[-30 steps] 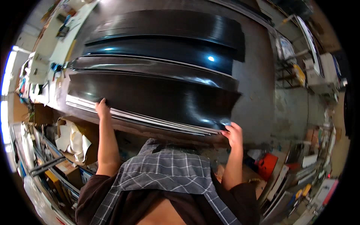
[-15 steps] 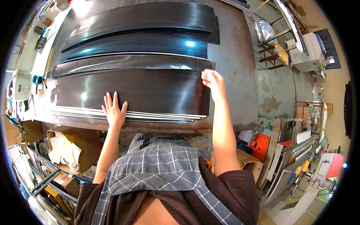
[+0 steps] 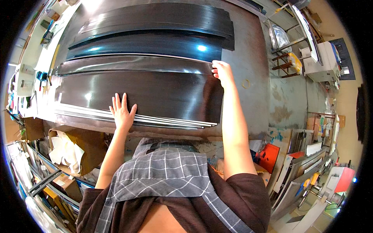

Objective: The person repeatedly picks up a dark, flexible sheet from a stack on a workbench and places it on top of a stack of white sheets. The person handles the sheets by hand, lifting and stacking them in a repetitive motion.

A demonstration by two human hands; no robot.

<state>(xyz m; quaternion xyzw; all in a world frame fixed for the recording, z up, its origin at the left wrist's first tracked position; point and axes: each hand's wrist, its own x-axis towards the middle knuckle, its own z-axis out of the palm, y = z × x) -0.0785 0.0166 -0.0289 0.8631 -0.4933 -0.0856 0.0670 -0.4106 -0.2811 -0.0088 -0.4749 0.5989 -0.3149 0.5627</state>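
Observation:
My left hand [image 3: 123,113] lies flat, fingers spread, on a wide glossy dark sheet [image 3: 163,93] at the near edge of the table. Under that sheet several more are fanned out, their pale edges [image 3: 155,119] showing towards me. Along the far side of the wide sheet runs a narrower dark strip [image 3: 136,66]. My right hand [image 3: 223,73] is closed at the strip's right end, fingers curled over its edge; the fingertips are partly hidden. Farther off lie a bluish shiny sheet [image 3: 147,44] and a stack of dark sheets [image 3: 163,17].
A yellow rubber band [image 3: 245,83] rests on the grey table [image 3: 252,54] to the right. At the left edge is a white bench [image 3: 48,62] with tools. A cardboard box [image 3: 91,147] with white paper stands below left. Framed boards [image 3: 303,167] lean at the lower right.
My right hand has shifted slightly away from me and closed at the strip's right end. The left hand stays flat on the wide sheet. The whole view has turned a little.

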